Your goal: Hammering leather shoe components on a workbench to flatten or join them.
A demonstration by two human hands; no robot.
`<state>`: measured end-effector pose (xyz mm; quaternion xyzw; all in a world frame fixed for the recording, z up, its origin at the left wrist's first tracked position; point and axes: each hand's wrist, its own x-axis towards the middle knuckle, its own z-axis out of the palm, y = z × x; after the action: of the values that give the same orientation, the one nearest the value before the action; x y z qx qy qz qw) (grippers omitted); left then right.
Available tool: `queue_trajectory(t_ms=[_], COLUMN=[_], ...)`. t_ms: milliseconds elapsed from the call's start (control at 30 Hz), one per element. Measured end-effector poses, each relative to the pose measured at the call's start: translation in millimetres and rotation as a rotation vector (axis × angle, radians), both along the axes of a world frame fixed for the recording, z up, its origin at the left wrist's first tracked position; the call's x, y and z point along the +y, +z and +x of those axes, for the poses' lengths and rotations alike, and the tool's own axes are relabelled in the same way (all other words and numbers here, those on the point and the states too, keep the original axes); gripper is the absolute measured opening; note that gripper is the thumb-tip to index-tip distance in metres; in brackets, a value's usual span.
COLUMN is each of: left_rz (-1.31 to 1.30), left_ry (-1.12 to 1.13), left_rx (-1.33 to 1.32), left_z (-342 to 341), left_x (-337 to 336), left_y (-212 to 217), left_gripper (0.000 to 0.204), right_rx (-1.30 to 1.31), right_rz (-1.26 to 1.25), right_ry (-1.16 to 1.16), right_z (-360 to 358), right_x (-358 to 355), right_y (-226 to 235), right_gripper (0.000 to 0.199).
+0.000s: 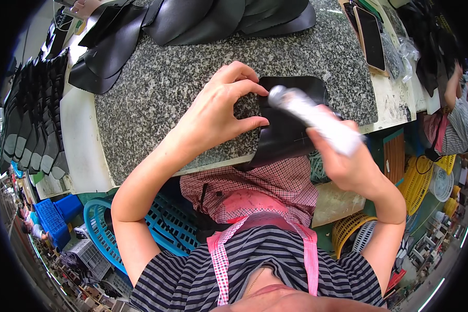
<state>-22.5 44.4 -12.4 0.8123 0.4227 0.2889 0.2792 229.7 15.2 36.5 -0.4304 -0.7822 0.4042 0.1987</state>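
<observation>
A black leather piece [288,122] lies at the near edge of the speckled stone slab [156,99], its lower part bending down over the edge. My left hand [221,101] rests at its left side. The thumb and forefinger are spread apart, their tips touching the leather's edge, and nothing is gripped between them. In my right hand [343,156] is a hammer [320,122] with a pale, white-looking handle, smeared by motion. Its rounded grey head is over the upper left of the leather, close to my left fingertip. Whether the head touches the leather, I cannot tell.
Overlapping black leather pieces [197,21] lie along the slab's far side. More dark pieces [34,114] stand in rows at the left. A phone [369,39] lies at the far right. Below are a blue basket [96,223] and yellow baskets [416,184]. Another person [452,119] is at the right.
</observation>
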Motion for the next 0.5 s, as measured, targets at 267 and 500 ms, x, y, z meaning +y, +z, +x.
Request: queue_trajectory(t_ms=[267,500], left_rz=[0.021,-0.017], left_ry=[-0.008,0.0], left_rx=[-0.048,-0.034], left_z=[-3.2,-2.7], left_x=[-0.3,-0.7], left_y=[-5.4,-4.2], left_gripper=[0.048,0.048], right_rx=[0.152,0.067], right_rz=[0.152,0.03], right_ry=[0.081,0.037], right_z=[-13.3,-20.4], right_x=[2.8,4.5], right_y=[-0.7,6.7], right_gripper=[0.009,0.014])
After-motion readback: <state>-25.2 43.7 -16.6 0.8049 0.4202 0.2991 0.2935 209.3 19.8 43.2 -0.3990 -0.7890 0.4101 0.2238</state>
